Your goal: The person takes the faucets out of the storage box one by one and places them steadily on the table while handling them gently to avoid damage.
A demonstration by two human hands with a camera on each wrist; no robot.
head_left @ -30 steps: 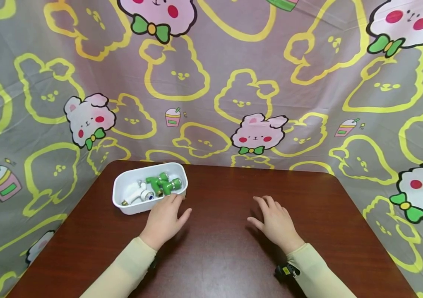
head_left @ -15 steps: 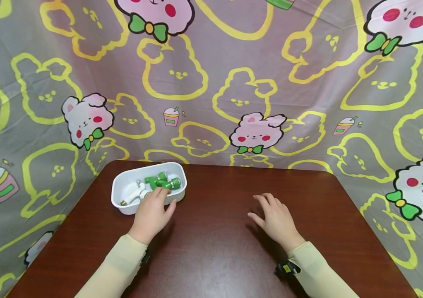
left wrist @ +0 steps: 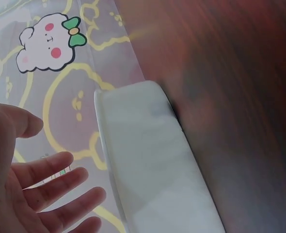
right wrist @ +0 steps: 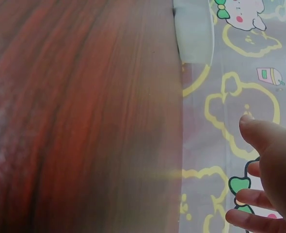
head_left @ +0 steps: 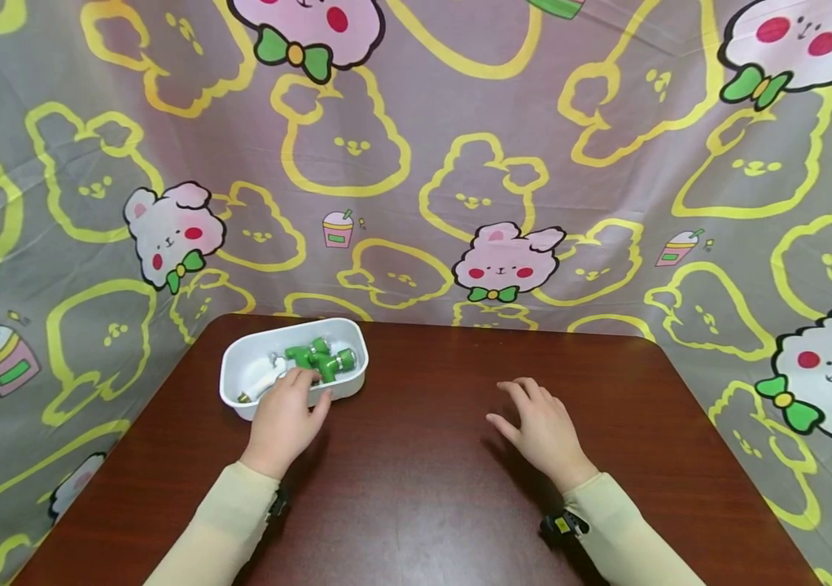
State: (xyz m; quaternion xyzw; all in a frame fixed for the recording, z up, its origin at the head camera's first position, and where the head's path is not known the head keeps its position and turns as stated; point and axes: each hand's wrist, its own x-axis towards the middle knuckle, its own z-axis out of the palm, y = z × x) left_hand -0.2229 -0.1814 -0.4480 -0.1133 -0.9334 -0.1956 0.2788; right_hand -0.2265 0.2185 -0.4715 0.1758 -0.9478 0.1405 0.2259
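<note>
A white tray [head_left: 350, 390] stands at the table's back left, holding green valve-like fittings [head_left: 324, 364] and a white fitting [head_left: 264, 381] with a brass end. My left hand [head_left: 285, 423] hovers at the tray's front rim, fingers relaxed and apart, covering part of the white fitting. In the left wrist view, the left hand [left wrist: 51, 194] holds nothing beside the tray's outer wall [left wrist: 148, 160]. My right hand [head_left: 544, 430] is over the table's right half, fingers loosely bent and empty; the right wrist view shows this hand [right wrist: 274, 179] with its fingers spread.
The brown wooden table [head_left: 423, 488] reaches back to a patterned cloth [head_left: 387, 146] that hangs behind it and on both sides. In the right wrist view, the tray [right wrist: 195, 31] appears at the top, far from the right hand.
My left hand has moved left along the front of the tray, from its right part toward the white fitting. The right hand has barely moved, and the fittings lie as before.
</note>
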